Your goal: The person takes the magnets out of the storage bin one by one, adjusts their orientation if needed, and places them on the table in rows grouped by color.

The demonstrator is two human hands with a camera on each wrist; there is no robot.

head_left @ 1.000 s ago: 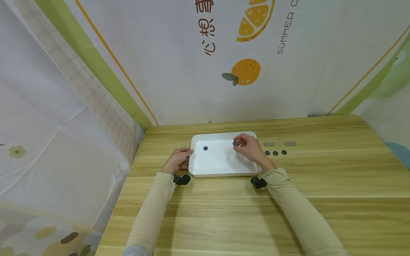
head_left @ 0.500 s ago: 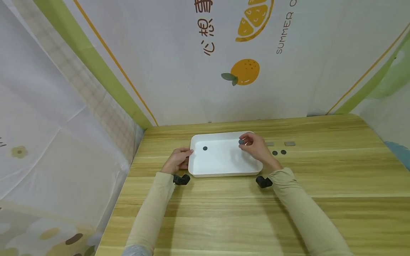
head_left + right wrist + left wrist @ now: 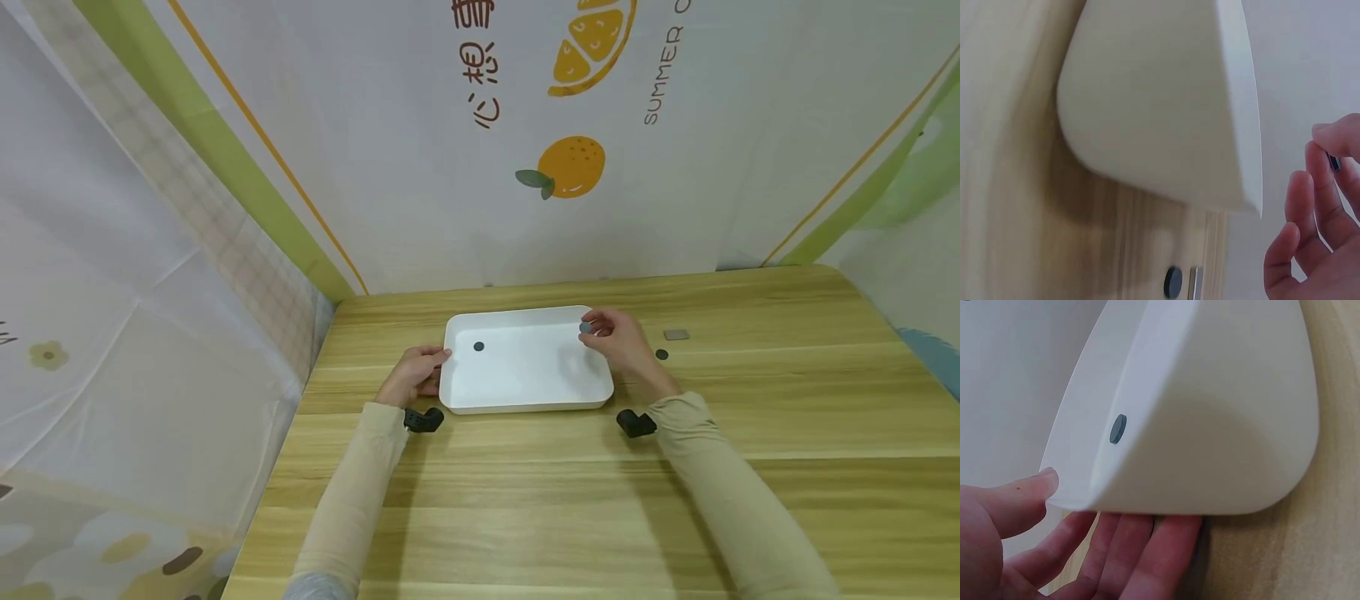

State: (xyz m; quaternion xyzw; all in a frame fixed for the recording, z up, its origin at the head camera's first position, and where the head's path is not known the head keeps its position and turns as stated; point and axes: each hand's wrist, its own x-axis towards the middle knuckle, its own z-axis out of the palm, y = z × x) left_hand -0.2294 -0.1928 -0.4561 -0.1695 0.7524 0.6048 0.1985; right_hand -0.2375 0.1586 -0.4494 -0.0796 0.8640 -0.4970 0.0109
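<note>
A white rectangular tray lies on the wooden table. My left hand grips its left side, thumb at the rim and fingers outside against the wall, as the left wrist view shows. Inside the tray, toward the left, is one dark round disc, also visible there as a thin disc. Between thumb and fingertips, my right hand pinches another dark disc above the tray's right rim. Seen edge-on in the right wrist view, this held disc is partly covered by the fingers.
To the right of my right hand, a dark disc and a small grey rectangular plate lie on the wooden table. A printed cloth hangs behind the table's far edge, and another cloth hangs along the left.
My right hand has moved right, from over the tray to its right rim, still pinching the disc. It now covers some pieces on the table. My left hand stays on the tray.
</note>
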